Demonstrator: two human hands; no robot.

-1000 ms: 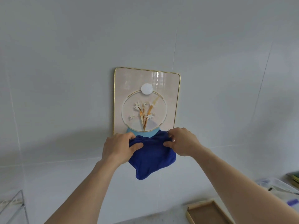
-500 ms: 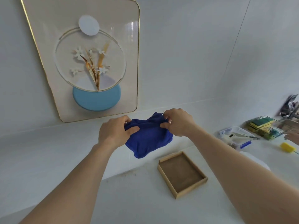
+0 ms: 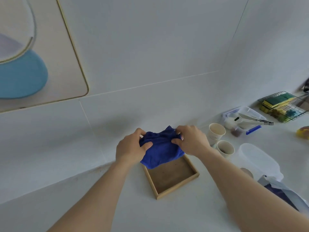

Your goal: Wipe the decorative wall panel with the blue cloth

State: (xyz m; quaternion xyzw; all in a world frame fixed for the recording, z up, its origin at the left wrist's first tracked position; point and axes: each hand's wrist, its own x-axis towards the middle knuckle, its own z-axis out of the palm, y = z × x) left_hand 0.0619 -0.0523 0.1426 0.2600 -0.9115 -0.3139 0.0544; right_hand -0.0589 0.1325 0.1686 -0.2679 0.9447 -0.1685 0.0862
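Note:
A dark blue cloth (image 3: 161, 150) is bunched between both hands, above the far edge of a shallow wooden tray (image 3: 178, 188). My left hand (image 3: 132, 150) grips its left side and my right hand (image 3: 190, 142) pinches its right top edge. The decorative wall panel (image 3: 55, 52), cream with a thin gold rim and a light blue disc, hangs at the upper left, well apart from the cloth and only partly in view.
Two paper cups (image 3: 216, 131) stand right of my hands on the white counter. Further right are a clear lidded box (image 3: 255, 158), a plastic container with utensils (image 3: 244, 119), a wire rack of sponges (image 3: 279, 104) and a bag (image 3: 282, 190) at the lower right edge.
The cloth and both hands have come down from the panel's lower edge to just above the wooden tray. The view has tilted down and right, so the panel has slid to the upper left.

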